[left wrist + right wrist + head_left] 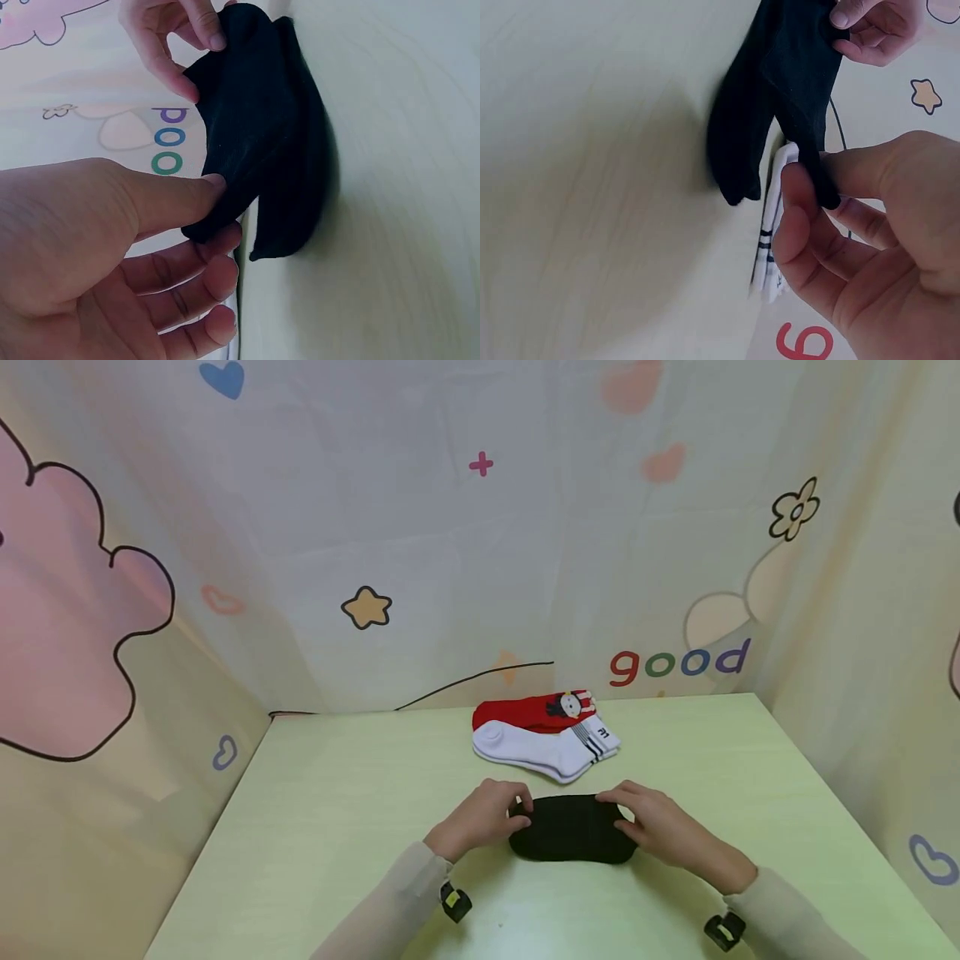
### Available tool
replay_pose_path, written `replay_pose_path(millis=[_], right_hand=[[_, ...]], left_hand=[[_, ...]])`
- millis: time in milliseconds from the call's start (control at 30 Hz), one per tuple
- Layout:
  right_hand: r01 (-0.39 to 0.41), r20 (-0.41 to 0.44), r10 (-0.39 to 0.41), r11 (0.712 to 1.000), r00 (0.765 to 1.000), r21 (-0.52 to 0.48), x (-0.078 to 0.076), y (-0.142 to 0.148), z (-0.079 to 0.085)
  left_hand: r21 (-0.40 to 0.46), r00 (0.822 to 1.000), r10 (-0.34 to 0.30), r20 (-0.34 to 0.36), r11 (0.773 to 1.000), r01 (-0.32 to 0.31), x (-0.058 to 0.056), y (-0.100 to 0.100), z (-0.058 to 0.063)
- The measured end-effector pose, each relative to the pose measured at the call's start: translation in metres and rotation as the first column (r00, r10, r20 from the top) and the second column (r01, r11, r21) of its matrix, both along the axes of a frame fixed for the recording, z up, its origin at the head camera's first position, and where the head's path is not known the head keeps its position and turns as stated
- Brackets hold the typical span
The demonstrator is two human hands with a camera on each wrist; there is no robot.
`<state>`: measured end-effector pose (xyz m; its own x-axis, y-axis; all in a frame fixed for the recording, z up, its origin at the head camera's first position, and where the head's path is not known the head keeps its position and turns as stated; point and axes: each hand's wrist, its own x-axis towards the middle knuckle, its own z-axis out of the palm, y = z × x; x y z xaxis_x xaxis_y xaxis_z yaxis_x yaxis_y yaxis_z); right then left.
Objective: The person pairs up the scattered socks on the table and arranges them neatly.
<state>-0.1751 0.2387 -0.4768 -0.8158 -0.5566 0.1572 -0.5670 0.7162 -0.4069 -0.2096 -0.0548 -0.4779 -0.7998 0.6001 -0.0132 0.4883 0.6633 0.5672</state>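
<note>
Black socks (572, 828) lie near the front of the table, folded or stacked in two layers. My left hand (486, 814) pinches the upper layer's left end between thumb and fingers, as the left wrist view shows closely. At the other end, my right hand (663, 827) pinches the same layer's edge. In the right wrist view this upper layer (804, 67) is lifted apart from the lower black layer (739, 142), which touches the table. Just behind are folded white socks (536, 748) with black stripes, lying against folded red socks (517, 715) with a cartoon figure.
The pale green table (337, 810) extends to both sides of the socks. A printed curtain (450, 543) with hearts, stars and coloured letters hangs behind it and along the sides. Small black devices are strapped at both wrists, below the sleeves.
</note>
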Motion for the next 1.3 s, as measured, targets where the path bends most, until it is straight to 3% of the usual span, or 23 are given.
replay_pose_path(millis=[533,1300], right_hand=[[0.009,0.039,-0.012,0.998,0.999,0.056,0.0,-0.003,-0.018],[0.011,0.027,-0.013,0.997,1.0,0.082,0.0,-0.001,-0.025]], left_hand=[[-0.13,0.998,0.019,-0.055,0.991,-0.026,0.0,0.002,-0.024],[-0.178,0.995,0.039,-0.092,0.982,-0.055,0.006,0.003,-0.03]])
